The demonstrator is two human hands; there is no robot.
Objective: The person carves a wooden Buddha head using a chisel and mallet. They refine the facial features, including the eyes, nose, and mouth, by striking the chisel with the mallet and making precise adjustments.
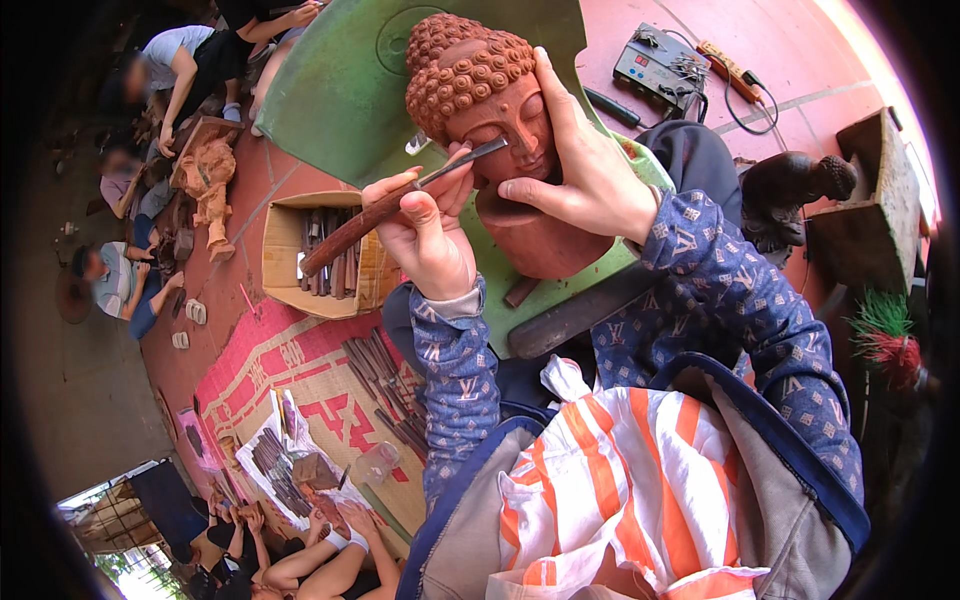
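A reddish-brown carved wooden Buddha head with curled hair is tilted on its neck block above a green plastic seat. My right hand is closed around the side of the face, with its thumb at the chin. In my left hand is a chisel with a long wooden handle, pinched near the blade. The blade tip lies against or just over the face beside the nose; I cannot tell if it touches. Below the neck, a dark flat bar lies across the seat's edge.
A cardboard box of tools stands left, with more tools on the mat. At upper right are a control box and power strip. A dark figure sits right. Striped cloth covers my lap. Other people sit left.
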